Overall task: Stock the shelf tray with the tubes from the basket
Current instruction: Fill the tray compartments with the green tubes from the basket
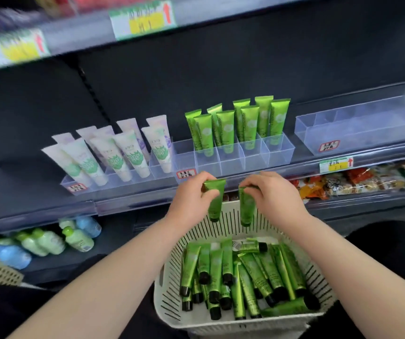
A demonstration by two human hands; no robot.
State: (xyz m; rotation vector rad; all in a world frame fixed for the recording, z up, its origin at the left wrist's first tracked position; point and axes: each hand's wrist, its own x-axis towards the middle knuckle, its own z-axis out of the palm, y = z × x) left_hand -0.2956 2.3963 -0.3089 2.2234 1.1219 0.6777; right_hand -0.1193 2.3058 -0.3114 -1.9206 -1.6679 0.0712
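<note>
Now: left hand (191, 195) pinches one green tube (214, 203) by its crimped end; right hand (271, 192) pinches a second tube (246, 207) likewise; both hang cap-down over the basket (169, 287).
Stock: many more tubes (245, 272) lie loose in the basket.
Tray: clear shelf tray (279, 152) just above the hands, back cells filled with standing tubes (235, 123), front cells bare.
Doing it well: probably lower each tube cap-first into a front cell, print facing out, without knocking the row behind.
Writing: "Chamomile" runs up the standing tubes; tray tag (186, 174) and price cards (336, 165) too blurred to read.
</note>
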